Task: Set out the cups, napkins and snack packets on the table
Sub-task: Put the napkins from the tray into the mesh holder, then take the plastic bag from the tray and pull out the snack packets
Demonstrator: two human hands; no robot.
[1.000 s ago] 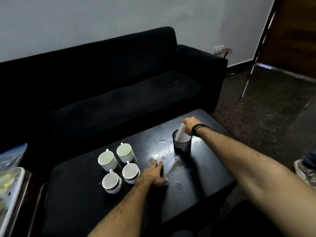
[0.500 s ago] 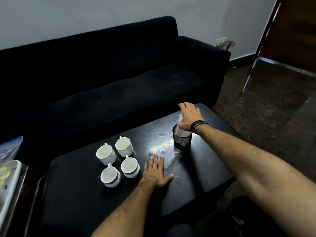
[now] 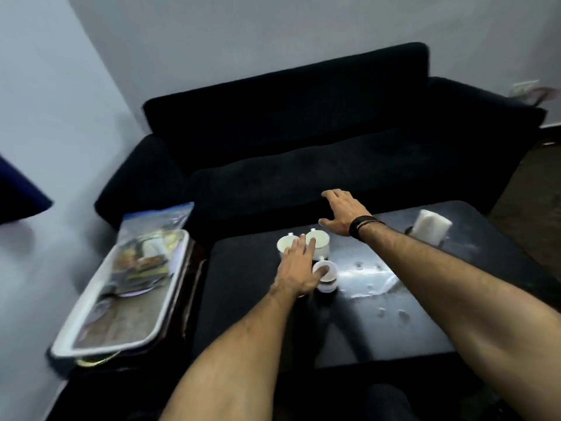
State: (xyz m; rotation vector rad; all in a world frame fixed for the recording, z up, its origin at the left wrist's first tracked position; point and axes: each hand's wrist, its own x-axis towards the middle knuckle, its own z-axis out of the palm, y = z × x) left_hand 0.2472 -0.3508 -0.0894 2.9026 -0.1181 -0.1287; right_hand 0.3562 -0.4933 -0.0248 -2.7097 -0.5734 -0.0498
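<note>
Several white cups (image 3: 321, 242) stand grouped on the black coffee table (image 3: 243, 281). My left hand (image 3: 299, 268) hovers flat over them with fingers spread, hiding part of the group. My right hand (image 3: 344, 212) is open in the air behind the cups, a black band on its wrist, holding nothing. White napkins (image 3: 431, 225) stick out of a dark mesh holder at the table's far right. Snack packets (image 3: 145, 265) lie in a white tray (image 3: 165, 314) on a side stand to the left.
A black sofa (image 3: 303, 153) runs along the far side of the table. A clear plastic bag (image 3: 154, 218) lies at the tray's far end. Wet spots (image 3: 368, 278) shine on the tabletop right of the cups. The view is motion-blurred.
The view swung left, bringing the tray into sight. My right hand left the napkin holder and moved left behind the cups. My left hand lifted off the table to above the cups.
</note>
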